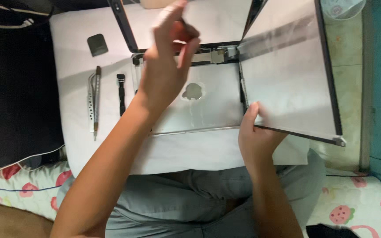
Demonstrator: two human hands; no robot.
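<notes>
Head view: right hand [256,136] grips the lifted panel's [287,75] lower edge; left hand [166,66], loosely curled, hovers above the silver case [208,105].

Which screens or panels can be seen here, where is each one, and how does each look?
Panel: right of centre, lifted and tilted, flat grey rectangle with dark edges; the right hand grips its lower left corner.
Rear panel: top centre, pale grey with a dark frame, behind the raised left hand.
Metal case: centre, on the white mat, silver, with a small cut-out shape.
No packages, labels or signs visible.
</notes>
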